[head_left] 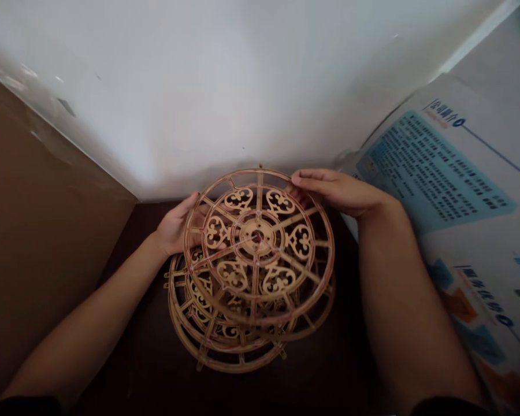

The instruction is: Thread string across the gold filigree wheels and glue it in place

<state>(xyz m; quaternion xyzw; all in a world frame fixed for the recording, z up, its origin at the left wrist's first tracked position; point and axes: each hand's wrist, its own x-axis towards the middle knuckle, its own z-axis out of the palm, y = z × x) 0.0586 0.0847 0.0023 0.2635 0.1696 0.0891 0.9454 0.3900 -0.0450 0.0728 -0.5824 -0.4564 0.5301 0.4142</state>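
Note:
A round, gold-coloured openwork frame (257, 236) with spokes, concentric rings and several heart-shaped scroll pieces is held tilted up between my hands. My left hand (178, 226) grips its left rim, with fingers showing behind the openwork. On the upper right rim, the thumb of my right hand (335, 189) rests in front and the other fingers are partly hidden behind. Beneath it lie more round openwork frames (199, 346) of the same look, in an overlapping pile. The held frame covers much of them, so their number cannot be told.
The pile rests on a dark tabletop (329, 381). A white wall (242, 86) rises just behind, with a brown panel (47, 202) on the left. At the right, a white board (450, 173) printed with blue blocks and text stands close to my right forearm.

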